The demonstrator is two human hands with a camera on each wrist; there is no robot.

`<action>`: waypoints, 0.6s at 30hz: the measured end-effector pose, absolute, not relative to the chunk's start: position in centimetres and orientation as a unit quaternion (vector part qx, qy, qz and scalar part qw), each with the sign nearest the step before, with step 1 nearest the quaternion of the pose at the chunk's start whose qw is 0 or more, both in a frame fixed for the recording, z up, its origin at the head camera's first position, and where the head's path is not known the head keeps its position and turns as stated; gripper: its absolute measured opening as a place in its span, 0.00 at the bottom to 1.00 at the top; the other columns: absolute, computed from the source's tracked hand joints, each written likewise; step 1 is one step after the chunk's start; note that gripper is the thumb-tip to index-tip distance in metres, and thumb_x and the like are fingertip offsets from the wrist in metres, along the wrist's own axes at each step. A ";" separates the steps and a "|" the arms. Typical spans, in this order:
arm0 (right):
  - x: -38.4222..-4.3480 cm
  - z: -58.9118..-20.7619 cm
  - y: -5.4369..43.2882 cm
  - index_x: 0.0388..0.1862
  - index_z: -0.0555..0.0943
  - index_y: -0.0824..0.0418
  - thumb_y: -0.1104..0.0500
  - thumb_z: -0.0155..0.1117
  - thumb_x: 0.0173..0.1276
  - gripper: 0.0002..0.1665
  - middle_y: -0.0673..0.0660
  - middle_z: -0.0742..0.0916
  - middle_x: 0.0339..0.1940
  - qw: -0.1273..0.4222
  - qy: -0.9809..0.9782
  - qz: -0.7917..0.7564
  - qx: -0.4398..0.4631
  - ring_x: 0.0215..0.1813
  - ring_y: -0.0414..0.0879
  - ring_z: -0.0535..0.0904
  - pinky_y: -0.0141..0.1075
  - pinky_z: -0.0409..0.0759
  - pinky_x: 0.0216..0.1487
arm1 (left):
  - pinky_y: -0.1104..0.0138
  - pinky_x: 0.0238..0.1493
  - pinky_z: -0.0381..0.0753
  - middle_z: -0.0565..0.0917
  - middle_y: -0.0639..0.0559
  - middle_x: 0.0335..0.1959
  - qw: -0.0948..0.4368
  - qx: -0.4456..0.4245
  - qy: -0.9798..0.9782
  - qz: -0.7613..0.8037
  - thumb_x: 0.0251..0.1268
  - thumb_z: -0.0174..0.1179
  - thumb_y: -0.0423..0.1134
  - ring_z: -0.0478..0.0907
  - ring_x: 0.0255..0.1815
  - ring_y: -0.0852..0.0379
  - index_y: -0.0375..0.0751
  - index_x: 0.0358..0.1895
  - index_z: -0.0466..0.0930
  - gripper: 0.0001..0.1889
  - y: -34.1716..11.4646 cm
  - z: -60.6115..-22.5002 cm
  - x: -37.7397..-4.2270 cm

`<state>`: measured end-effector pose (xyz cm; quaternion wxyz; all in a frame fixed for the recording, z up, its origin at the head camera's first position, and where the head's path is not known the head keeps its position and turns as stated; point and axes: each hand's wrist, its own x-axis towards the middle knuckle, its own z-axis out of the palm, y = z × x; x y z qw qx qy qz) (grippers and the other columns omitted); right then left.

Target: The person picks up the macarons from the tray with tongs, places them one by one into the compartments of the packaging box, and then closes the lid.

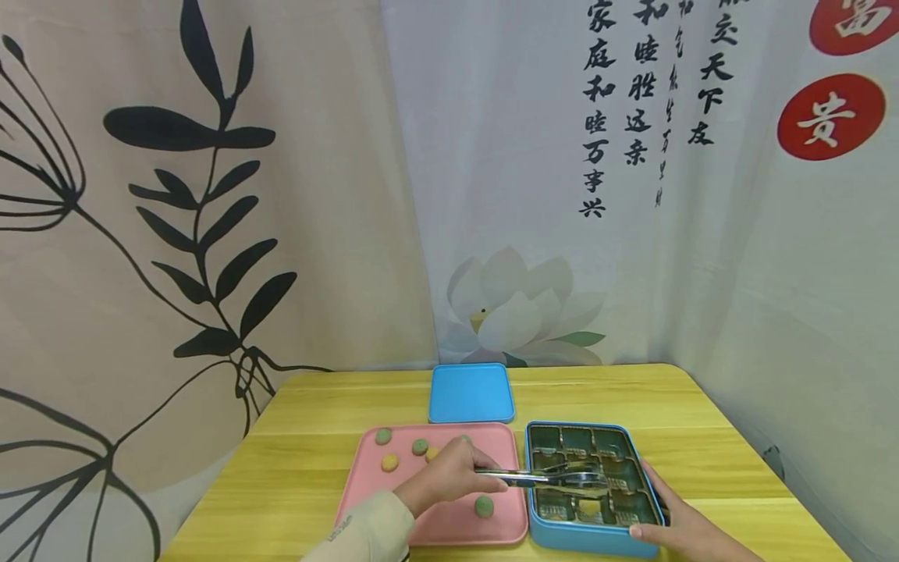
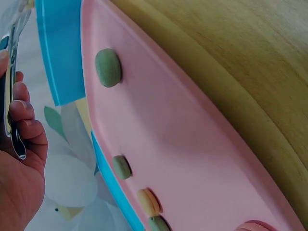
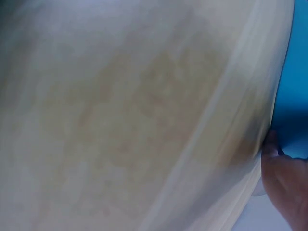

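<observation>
My left hand (image 1: 453, 472) grips metal tongs (image 1: 523, 476) by the handle end. Their tips reach over the compartments of a blue box (image 1: 583, 538), whose insert is divided into small square cells. In a front cell lies a yellow macaron (image 1: 588, 509), just below the tong tips. At the box's right front corner, my right hand (image 1: 677, 515) holds on, thumb on the near side and fingers along the right wall. Under my left arm sits a pink tray (image 1: 438, 531) with green macarons (image 1: 484, 506), yellow ones (image 1: 389, 463) and a pink one (image 2: 255, 226).
A flat blue lid (image 1: 472, 393) lies behind the tray on the wooden table (image 1: 281, 468). The box stands right beside the tray's right edge. A printed cloth (image 1: 337, 195) hangs behind the table.
</observation>
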<state>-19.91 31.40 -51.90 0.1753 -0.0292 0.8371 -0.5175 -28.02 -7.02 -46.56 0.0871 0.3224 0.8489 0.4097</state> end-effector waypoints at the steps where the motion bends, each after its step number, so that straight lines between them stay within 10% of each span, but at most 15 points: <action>1: -19.9 -51.9 31.4 0.78 0.26 0.64 0.48 0.59 0.75 0.59 0.81 0.40 0.74 0.177 0.836 -0.519 -0.026 0.70 0.82 0.50 0.72 0.60 0.59 | 0.73 0.19 0.67 0.85 0.68 0.22 0.085 0.320 0.851 0.408 0.52 0.76 0.42 0.73 0.22 0.71 0.51 0.31 0.92 0.04 -7.0 -46.6 -28.0; 18: -20.2 -52.1 31.5 0.79 0.27 0.64 0.48 0.60 0.74 0.60 0.81 0.40 0.74 0.179 0.832 -0.524 -0.023 0.69 0.83 0.51 0.72 0.61 0.58 | 0.71 0.26 0.72 0.84 0.64 0.28 0.084 0.301 0.850 0.425 0.56 0.74 0.46 0.73 0.27 0.66 0.51 0.33 0.91 0.06 -8.7 -45.9 -28.6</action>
